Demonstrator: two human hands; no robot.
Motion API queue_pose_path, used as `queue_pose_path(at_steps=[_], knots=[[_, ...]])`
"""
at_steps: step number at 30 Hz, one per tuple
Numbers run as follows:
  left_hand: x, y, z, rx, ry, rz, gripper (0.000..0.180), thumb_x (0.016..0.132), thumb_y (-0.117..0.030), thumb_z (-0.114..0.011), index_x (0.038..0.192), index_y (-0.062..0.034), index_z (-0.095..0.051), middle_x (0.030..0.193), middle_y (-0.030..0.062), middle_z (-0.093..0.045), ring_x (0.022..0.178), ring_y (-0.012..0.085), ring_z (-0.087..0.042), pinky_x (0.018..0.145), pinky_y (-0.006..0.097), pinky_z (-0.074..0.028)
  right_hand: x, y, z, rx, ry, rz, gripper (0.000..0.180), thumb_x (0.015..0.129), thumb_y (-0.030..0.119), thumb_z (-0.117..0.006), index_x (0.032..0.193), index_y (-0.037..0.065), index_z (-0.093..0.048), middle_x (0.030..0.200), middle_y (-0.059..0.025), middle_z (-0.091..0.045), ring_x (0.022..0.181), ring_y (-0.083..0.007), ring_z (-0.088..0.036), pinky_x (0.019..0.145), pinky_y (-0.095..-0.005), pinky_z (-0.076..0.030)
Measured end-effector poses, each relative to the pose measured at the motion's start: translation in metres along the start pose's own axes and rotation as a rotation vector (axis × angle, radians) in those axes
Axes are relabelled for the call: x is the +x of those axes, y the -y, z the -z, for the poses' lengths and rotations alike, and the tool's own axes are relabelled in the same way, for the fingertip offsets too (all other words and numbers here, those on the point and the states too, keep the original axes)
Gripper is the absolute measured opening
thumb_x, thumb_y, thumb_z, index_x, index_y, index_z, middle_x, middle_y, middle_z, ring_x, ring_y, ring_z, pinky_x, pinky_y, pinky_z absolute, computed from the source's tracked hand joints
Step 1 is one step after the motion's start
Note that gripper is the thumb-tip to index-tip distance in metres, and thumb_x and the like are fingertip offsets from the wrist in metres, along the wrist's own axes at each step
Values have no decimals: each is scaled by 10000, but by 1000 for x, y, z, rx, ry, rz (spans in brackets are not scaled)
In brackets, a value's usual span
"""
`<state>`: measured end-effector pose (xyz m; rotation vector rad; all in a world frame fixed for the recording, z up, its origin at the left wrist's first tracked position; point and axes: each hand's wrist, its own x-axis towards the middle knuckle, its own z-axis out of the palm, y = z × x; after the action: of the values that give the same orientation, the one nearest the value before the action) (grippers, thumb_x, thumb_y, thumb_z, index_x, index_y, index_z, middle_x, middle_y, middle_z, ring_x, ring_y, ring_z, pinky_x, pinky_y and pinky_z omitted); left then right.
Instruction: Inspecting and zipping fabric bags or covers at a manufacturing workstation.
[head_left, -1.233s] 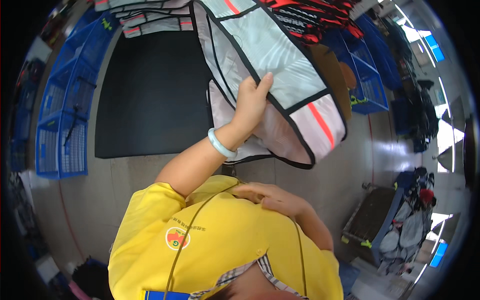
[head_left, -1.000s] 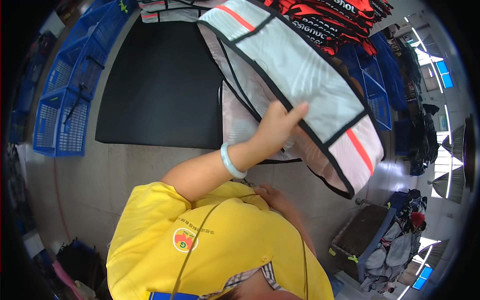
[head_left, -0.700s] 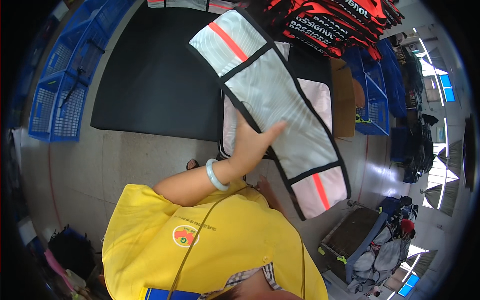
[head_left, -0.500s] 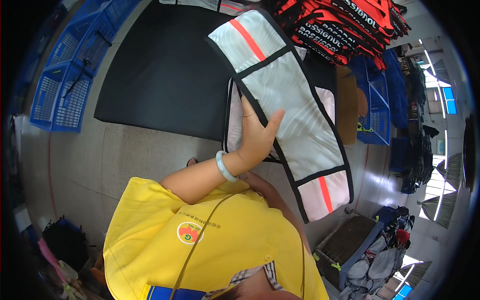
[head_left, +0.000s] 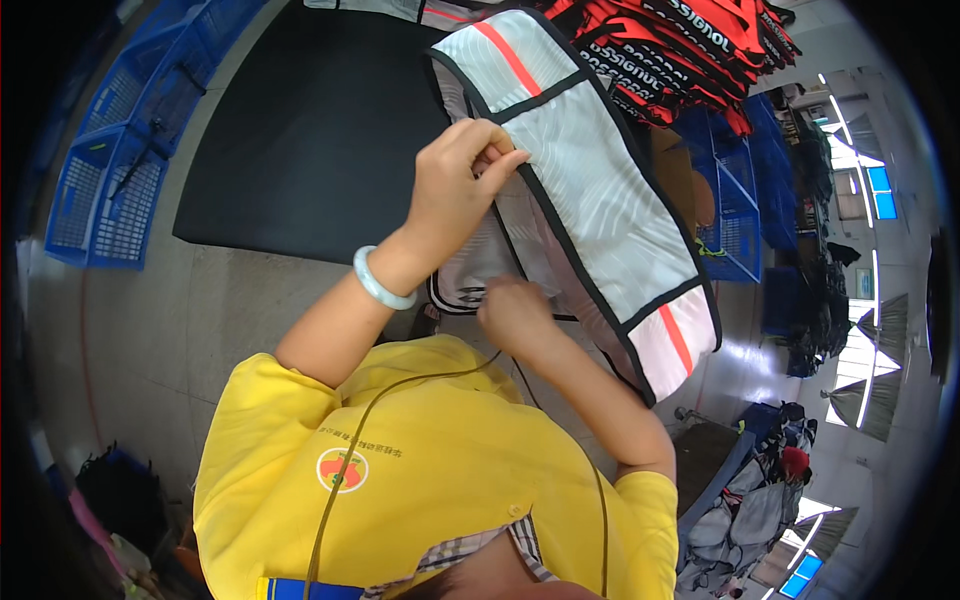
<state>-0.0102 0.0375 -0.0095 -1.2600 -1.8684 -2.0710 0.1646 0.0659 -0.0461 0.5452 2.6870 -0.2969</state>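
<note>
A long pale grey fabric panel (head_left: 600, 190) with black-bound edges, a pinkish end and orange-red stripes slants across the middle. My left hand (head_left: 465, 165), with a pale bangle at the wrist, pinches its near black edge between thumb and fingers. Below it, my right hand (head_left: 515, 312) is curled closed and slightly blurred; what it holds, if anything, is hidden. Beyond the right hand another pale piece with black edging (head_left: 470, 265) shows, partly covered by the hands and the panel.
A black tabletop (head_left: 310, 140) spreads at the left. Stacked red and black printed fabric pieces (head_left: 670, 50) lie at the far right. Blue plastic crates (head_left: 105, 205) stand at far left, and more blue crates (head_left: 735, 220) at right. A cart with grey items (head_left: 740, 500) is at lower right.
My left hand has gone from spread fingers against the panel to a pinch on its edge, higher and further left. My right hand has come into view. The panel has shifted slightly right.
</note>
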Motion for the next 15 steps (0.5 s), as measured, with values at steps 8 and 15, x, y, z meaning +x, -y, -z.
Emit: queue_pose_path(at_steps=[8, 15], knots=[[12, -14, 42, -210, 352, 384, 220, 809, -64, -757, 1009, -6, -688, 776, 38, -618, 668, 94, -644, 610, 230, -511, -76, 0, 136, 1082, -129, -181, 118, 914, 54, -573, 1006, -19, -587, 755, -42, -627, 691, -89, -602, 629, -238, -488], [6, -5, 15, 18, 526, -156, 289, 759, -8, -750, 1031, -55, -665, 1084, 98, -513, 929, 234, -608, 805, 324, -520, -42, -51, 115, 1449, -518, -32, 245, 834, -16, -363, 1020, 25, -516, 765, -56, -535, 652, -124, -512, 634, -258, -451]])
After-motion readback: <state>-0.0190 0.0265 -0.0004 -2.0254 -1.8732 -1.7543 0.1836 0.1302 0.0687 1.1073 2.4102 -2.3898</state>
